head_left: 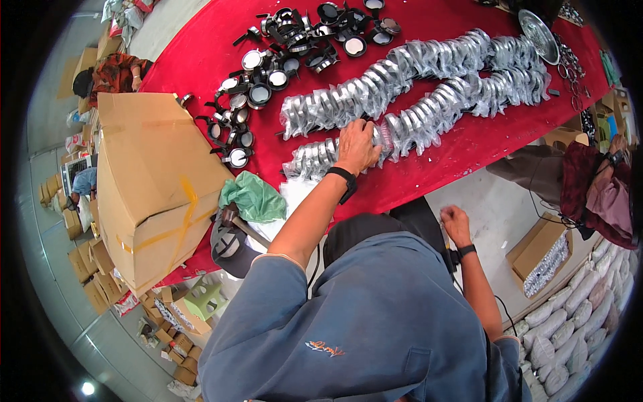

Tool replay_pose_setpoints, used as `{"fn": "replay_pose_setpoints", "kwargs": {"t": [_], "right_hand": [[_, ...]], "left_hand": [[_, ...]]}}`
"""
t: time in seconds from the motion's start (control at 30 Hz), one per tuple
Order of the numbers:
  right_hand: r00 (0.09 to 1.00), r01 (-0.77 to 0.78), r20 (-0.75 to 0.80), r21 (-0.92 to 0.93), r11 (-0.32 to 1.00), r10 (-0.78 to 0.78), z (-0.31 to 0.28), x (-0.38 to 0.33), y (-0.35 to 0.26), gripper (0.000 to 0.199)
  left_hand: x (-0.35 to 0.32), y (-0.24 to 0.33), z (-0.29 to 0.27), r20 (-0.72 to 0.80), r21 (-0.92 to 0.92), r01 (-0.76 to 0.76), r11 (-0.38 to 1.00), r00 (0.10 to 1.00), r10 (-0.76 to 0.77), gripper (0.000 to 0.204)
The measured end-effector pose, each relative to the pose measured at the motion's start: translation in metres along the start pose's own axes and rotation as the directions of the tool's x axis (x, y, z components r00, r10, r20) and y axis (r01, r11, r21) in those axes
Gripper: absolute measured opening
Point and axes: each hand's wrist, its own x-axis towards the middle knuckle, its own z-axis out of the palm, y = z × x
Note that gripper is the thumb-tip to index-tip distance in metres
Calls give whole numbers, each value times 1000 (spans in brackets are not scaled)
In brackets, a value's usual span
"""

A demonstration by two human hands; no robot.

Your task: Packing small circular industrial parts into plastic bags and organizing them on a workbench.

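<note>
The desk (469, 144), covered in red cloth, runs across the upper part of the view, its near edge slanting from the lower left toward the upper right. A big cardboard box (151, 177) sits at its left end, tipped over the near edge. Long rows of bagged silver rings (429, 87) lie along the middle of the desk, their long axis running roughly parallel to the near edge, from the lower left up toward the far right corner. Behind them, toward the far left, is a scatter of black-rimmed parts (281, 63). A green bag (253, 197) and a dark cap (229, 246) lie at the near edge beside the box.

The left hand (357, 146) is stretched out over the near row (315, 157), palm down, fingers curled onto the bagged rings where that row meets the next one; it touches them, though whether it grips one I cannot tell. The row extends from under this hand to its left, toward the box, and more rings lie just to its right.

The right hand (454, 220) hangs off the desk, below the near edge, loosely closed on something too small to make out. It is well apart from the rings, so the left hand is by far the nearer.
</note>
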Motion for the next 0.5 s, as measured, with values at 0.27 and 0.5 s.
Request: {"fn": "replay_pose_setpoints", "kwargs": {"t": [0.27,0.5], "right_hand": [[591,802,109,-188,567,-799,54,130,-237,63],[625,775,597,-400,489,-503,90,181,-274,79]], "left_hand": [[0,-10,-6,19,-3,-34,999,999,34,66],[-55,-89,-99,134,96,-59,994,990,46,80]]}}
